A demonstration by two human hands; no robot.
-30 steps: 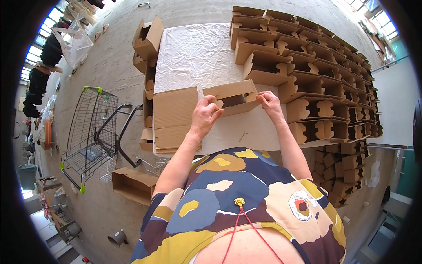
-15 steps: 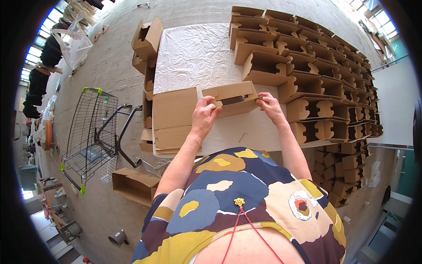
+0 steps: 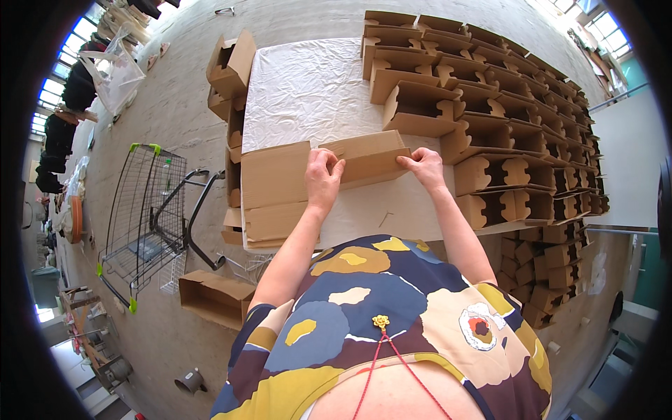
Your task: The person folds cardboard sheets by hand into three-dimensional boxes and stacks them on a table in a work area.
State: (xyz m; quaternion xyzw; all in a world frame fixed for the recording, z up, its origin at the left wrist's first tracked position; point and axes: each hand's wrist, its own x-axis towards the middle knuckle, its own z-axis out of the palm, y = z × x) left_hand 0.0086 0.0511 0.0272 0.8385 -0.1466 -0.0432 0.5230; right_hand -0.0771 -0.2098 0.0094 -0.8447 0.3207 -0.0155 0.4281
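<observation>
A long brown cardboard box point(image 3: 371, 159) lies across the white-covered table point(image 3: 308, 84) in front of me, its near side closed over. At its left end is my left hand point(image 3: 324, 176), fingers bent and pressed together on the cardboard. My right hand point(image 3: 425, 168) pinches the box's right end between thumb and fingers. Beside my left hand, a stack of flat cardboard sheets point(image 3: 274, 175) rests on the table. A small thin strip point(image 3: 385, 219) lies on the cloth between my forearms.
Rows of open, folded cardboard boxes point(image 3: 490, 126) fill the table's right side. More boxes point(image 3: 231, 63) stand along its left edge. On the floor are a wire shopping cart point(image 3: 150, 224), an open box point(image 3: 215, 299) and a heap of boxes point(image 3: 539, 273) at the right.
The slot opening along the box has closed over, and a plain panel now faces me. My left hand has shifted slightly, its knuckles now higher; my right hand has moved a little left.
</observation>
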